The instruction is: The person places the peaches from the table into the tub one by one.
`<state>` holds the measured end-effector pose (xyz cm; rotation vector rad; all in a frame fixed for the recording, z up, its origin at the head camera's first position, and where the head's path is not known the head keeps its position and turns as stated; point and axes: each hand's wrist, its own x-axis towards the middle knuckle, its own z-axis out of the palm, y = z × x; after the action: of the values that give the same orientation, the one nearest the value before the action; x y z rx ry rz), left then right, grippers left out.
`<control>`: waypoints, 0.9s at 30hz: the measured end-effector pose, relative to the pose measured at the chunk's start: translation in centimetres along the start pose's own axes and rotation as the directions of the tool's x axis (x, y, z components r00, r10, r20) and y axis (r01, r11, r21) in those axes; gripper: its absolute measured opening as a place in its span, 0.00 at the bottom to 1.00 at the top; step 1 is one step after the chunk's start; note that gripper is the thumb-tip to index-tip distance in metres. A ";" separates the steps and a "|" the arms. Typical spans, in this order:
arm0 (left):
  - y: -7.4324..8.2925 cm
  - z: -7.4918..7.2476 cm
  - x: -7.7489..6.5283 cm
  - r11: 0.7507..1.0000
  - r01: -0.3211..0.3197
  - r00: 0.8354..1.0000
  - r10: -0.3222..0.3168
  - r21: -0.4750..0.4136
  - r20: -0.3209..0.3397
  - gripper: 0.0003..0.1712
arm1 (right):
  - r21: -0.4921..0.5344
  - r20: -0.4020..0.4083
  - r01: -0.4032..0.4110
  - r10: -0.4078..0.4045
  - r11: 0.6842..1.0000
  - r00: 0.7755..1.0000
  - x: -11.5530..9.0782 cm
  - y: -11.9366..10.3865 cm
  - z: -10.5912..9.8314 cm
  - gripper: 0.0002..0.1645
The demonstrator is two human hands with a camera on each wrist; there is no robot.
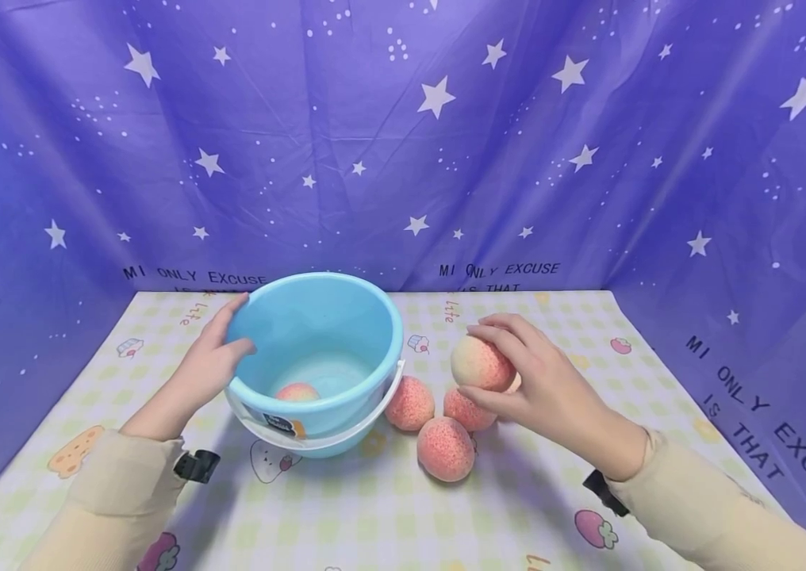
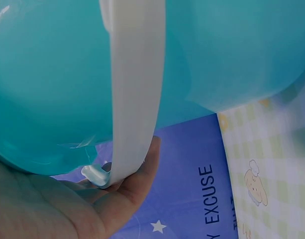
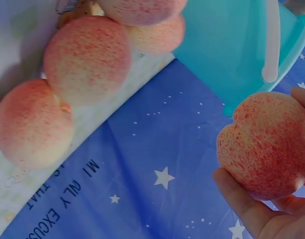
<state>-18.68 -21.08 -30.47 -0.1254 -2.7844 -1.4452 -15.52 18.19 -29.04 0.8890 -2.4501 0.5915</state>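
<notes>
A light blue bucket (image 1: 317, 317) with a white handle (image 2: 137, 89) stands on the table, tilted slightly towards me. My left hand (image 1: 203, 365) grips its left rim, thumb over the inside and fingers along the outside. One peach (image 1: 297, 392) lies at the bottom of the bucket, partly hidden by the front wall. To the right, my right hand (image 1: 527, 369) holds another peach (image 3: 266, 144) between thumb and fingers, raised over the loose ones. Several more peaches, among them a front one (image 1: 446, 449) and a left one (image 1: 410, 404), sit beside the bucket; one is mostly hidden behind the right hand.
A checked tablecloth (image 1: 346, 515) with cartoon prints covers the table. Behind and at both sides hangs a purple curtain (image 1: 346, 119) with white stars and lettering, reaching the table's back edge. Black wrist straps (image 1: 197, 465) show at both sleeves.
</notes>
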 end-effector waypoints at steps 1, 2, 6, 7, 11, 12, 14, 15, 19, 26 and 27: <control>0.0 0.0 0.0 1.000 -0.001 1.000 0.001 0.000 0.000 0.47 | 0.003 -0.006 0.000 0.000 1.000 1.000 0.2 -0.1 0.0 0.40; 0.0 0.0 0.1 1.000 -0.001 1.000 0.001 0.001 -0.001 0.47 | 0.009 -0.012 0.000 0.001 1.000 1.000 0.4 -0.2 0.0 0.40; 0.0 0.0 0.1 1.000 -0.004 1.000 0.004 0.000 -0.004 0.47 | 0.031 -0.036 0.004 -0.003 0.999 0.999 1.4 -0.7 0.2 0.39; 0.0 0.0 0.1 1.000 -0.004 1.000 0.004 -0.002 -0.004 0.47 | 0.039 -0.044 0.009 -0.007 0.999 0.999 1.6 -0.8 0.3 0.39; 0.0 0.0 0.0 1.000 -0.005 1.000 0.005 -0.007 0.001 0.47 | 0.066 -0.075 0.035 -0.030 0.997 0.997 2.3 -1.2 0.5 0.39; 0.0 0.0 0.0 1.000 -0.005 1.000 0.005 -0.007 0.001 0.47 | 0.071 -0.081 0.040 -0.034 0.997 0.996 2.4 -1.2 0.5 0.39; 0.0 0.0 0.0 1.000 -0.004 1.000 0.004 -0.007 0.000 0.47 | 0.083 -0.088 0.044 -0.036 0.996 0.995 2.6 -1.4 0.6 0.39; 0.0 0.0 0.0 1.000 -0.005 1.000 0.005 -0.007 -0.001 0.47 | 0.088 -0.089 0.043 -0.035 0.995 0.995 2.7 -1.5 0.6 0.39; 0.1 0.0 0.0 1.000 -0.006 1.000 0.006 -0.011 -0.004 0.48 | 0.101 -0.094 0.038 -0.028 0.994 0.995 2.9 -1.9 0.7 0.39; 0.0 0.0 -0.1 1.000 -0.011 1.000 0.011 -0.013 -0.006 0.48 | 0.115 -0.114 0.051 -0.038 0.992 0.993 3.4 -2.1 1.0 0.39; 0.0 0.0 -0.1 1.000 -0.010 1.000 0.010 -0.014 -0.006 0.48 | 0.115 -0.119 0.052 -0.039 0.992 0.992 3.5 -2.1 1.0 0.38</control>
<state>-18.56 -21.04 -30.47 -0.1349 -2.7653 -1.4602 -16.76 14.45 -27.42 0.9269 -2.3044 0.7564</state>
